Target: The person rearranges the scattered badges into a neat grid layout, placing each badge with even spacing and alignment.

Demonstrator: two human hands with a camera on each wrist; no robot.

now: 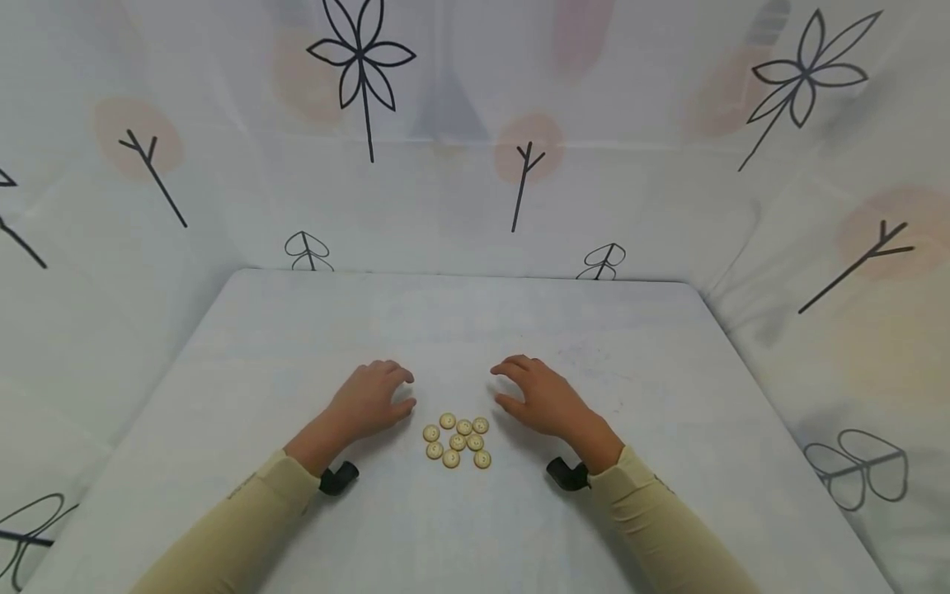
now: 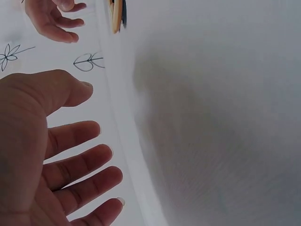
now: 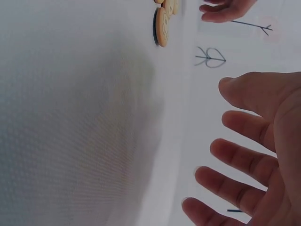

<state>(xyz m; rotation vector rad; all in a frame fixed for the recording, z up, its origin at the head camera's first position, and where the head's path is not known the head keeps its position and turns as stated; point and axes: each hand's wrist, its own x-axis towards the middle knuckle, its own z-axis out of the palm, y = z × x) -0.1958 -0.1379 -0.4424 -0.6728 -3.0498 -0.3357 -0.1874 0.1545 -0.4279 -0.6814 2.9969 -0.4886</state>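
Several small round pale-yellow discs [image 1: 457, 442], with marks on their faces, lie flat in a loose cluster on the white table. To the left of the cluster is my left hand [image 1: 373, 398], its fingers loosely bent and holding nothing. My right hand [image 1: 540, 396] mirrors it on the other side, thumb and fingers apart, also holding nothing. Neither hand touches a disc. The left wrist view shows part of a disc [image 2: 116, 16] at its top edge. In the right wrist view a disc [image 3: 162, 27] shows nearly edge-on, wooden in look, with a dark underside.
The white table [image 1: 312, 322] has rounded far corners. White cloth [image 1: 445, 206] printed with line-drawn flowers and twigs surrounds it at the back and both sides. A dark wrist device [image 1: 339, 478] sits below the left wrist, another [image 1: 567, 474] below the right.
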